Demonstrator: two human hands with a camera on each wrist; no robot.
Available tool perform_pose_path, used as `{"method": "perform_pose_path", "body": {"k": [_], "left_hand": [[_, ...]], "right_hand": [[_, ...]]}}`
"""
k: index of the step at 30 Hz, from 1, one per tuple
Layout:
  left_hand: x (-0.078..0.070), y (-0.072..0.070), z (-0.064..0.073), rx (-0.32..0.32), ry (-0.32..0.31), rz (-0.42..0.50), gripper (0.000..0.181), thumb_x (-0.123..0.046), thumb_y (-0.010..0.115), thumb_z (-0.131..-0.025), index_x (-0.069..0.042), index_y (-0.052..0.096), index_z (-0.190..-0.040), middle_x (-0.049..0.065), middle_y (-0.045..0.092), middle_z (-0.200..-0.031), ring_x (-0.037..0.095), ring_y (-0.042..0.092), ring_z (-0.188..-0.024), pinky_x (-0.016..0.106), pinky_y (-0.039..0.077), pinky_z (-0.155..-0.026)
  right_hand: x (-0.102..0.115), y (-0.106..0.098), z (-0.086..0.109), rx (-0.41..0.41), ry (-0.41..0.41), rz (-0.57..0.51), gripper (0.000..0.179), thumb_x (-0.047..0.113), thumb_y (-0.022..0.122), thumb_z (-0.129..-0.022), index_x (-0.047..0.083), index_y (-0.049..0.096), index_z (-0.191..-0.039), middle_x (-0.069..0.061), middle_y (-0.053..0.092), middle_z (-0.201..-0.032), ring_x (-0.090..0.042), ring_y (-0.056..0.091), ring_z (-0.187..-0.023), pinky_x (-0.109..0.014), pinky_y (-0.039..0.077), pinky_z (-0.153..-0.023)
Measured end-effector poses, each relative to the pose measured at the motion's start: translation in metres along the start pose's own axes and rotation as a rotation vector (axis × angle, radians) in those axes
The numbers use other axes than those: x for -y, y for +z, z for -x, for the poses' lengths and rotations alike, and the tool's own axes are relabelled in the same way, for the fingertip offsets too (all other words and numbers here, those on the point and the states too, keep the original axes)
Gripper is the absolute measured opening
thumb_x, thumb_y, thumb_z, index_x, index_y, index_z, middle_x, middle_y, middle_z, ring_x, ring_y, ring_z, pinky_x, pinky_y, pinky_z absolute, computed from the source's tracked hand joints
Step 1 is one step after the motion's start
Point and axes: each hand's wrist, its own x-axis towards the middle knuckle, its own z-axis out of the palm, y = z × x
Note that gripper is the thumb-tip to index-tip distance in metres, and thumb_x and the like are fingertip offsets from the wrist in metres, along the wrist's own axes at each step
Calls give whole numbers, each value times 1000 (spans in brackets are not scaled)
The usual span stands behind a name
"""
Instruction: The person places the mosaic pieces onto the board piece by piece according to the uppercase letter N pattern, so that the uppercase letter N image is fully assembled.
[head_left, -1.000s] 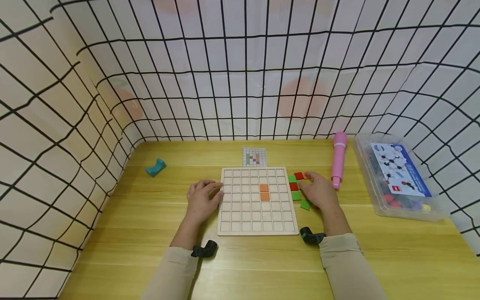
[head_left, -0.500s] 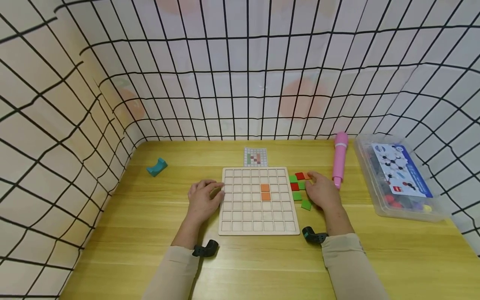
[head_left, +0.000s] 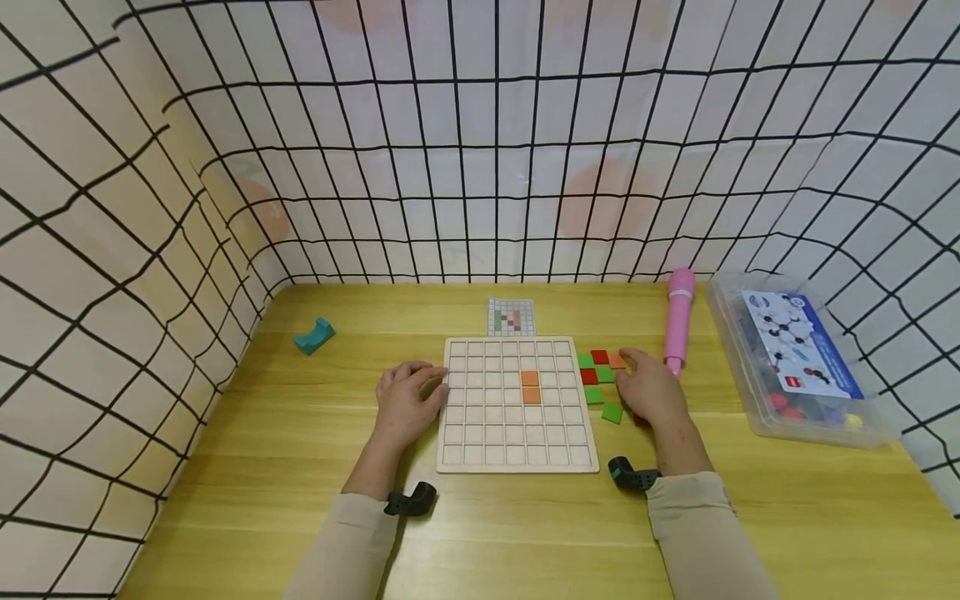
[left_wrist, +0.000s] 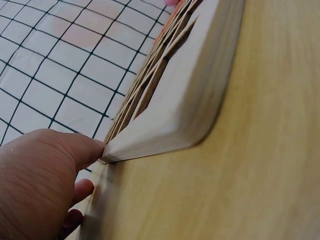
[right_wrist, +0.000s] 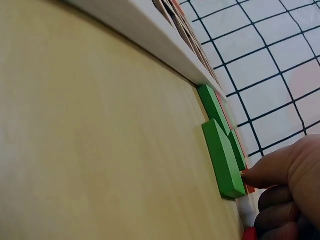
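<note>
A wooden grid board (head_left: 480, 463) lies flat before me, with two orange square tiles (head_left: 531, 387) seated one above the other in its cells. My left hand (head_left: 408, 404) rests at its left side, the thumb (left_wrist: 90, 150) touching the rim. Right of the board, my right hand (head_left: 651, 387) has its thumb and index finger at the right end of a loose orange tile (head_left: 616, 361); whether they pinch it is hidden. Beside it lie red tiles (head_left: 588, 377) and several green tiles (head_left: 612, 412). Another red tile (right_wrist: 250, 233) shows partly under that hand.
Behind the board lies a small card with a coloured grid pattern (head_left: 511, 317). A pink microphone-shaped stick (head_left: 678, 321) and a clear plastic box (head_left: 795, 417) stand at the right. A teal curved block (head_left: 314, 336) is at the left. Black wire mesh (head_left: 491, 208) encloses the table.
My right hand has drawn back to the right, uncovering a green tile, more of the orange tile and a bit of red tile under the hand. The left hand has stayed at the board.
</note>
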Motion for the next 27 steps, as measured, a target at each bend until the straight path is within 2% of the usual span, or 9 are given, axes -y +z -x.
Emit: {"method": "perform_pose_path", "body": {"k": [3, 5, 8, 10, 13, 16, 21, 24, 27], "left_hand": [[0, 0, -1, -5, 3, -5, 32, -31, 68, -97, -21, 73, -127, 11, 61, -136, 39, 42, -133, 61, 18, -116], [0, 0, -1, -9, 7, -6, 32, -30, 68, -97, -21, 73, -127, 11, 61, -136, 39, 42, -132, 61, 18, -116], [1, 0, -2, -15, 14, -7, 32, -31, 68, -97, -21, 73, -127, 11, 61, -136, 39, 43, -132, 61, 18, -116], [1, 0, -2, -14, 15, -9, 32, -31, 68, -97, -20, 73, -127, 11, 61, -136, 40, 43, -132, 61, 19, -115], [1, -2, -2, -16, 11, -3, 32, -30, 68, -96, -20, 73, -126, 12, 61, -136, 40, 43, -132, 61, 18, -115], [0, -3, -1, -20, 8, -1, 33, -31, 68, -96, -20, 73, -126, 12, 61, -136, 40, 43, -132, 61, 19, -116], [1, -1, -1, -15, 5, -3, 33, -31, 67, -97, -19, 73, -127, 12, 61, -136, 40, 42, -132, 61, 18, -115], [2, 0, 0, -12, 3, -2, 32, -31, 68, -97, -20, 73, -127, 11, 61, -136, 40, 42, -132, 61, 18, -116], [2, 2, 0, -9, 3, 1, 32, -31, 68, -97, -20, 73, -126, 11, 61, -136, 39, 42, -132, 60, 17, -116]], "right_hand": [[-1, -1, 0, -1, 8, -1, 51, 29, 50, -103, 7, 47, -150, -26, 53, -148, -38, 59, -107, -57, 50, -96], [-2, -1, 0, -14, 12, -4, 50, 31, 53, -103, 7, 50, -146, -25, 58, -141, -35, 60, -98, -51, 52, -87], [-3, -3, 2, -22, 23, -25, 49, 35, 56, -102, 5, 54, -140, -23, 66, -117, -29, 58, -82, -38, 48, -70], [-4, -4, 4, -26, 25, -37, 48, 38, 57, -101, 4, 56, -135, -19, 66, -101, -26, 56, -73, -33, 44, -62], [-6, -5, 7, -29, 20, -49, 48, 39, 60, -100, 3, 56, -132, -16, 64, -90, -24, 54, -68, -30, 42, -59], [-7, -6, 10, -33, 8, -54, 50, 39, 62, -99, 4, 56, -134, -18, 65, -98, -25, 55, -72, -31, 42, -61], [-12, -7, 12, 10, 20, -93, 58, 39, 65, -97, 8, 53, -143, -23, 62, -124, -29, 55, -87, -32, 43, -69], [-16, -7, 12, 40, 30, -116, 61, 41, 65, -97, 11, 51, -147, -23, 60, -123, -32, 55, -92, -33, 44, -72], [-22, -7, 11, 51, 27, -112, 62, 42, 65, -97, 12, 50, -149, -20, 59, -112, -31, 54, -92, -34, 41, -73]]}}
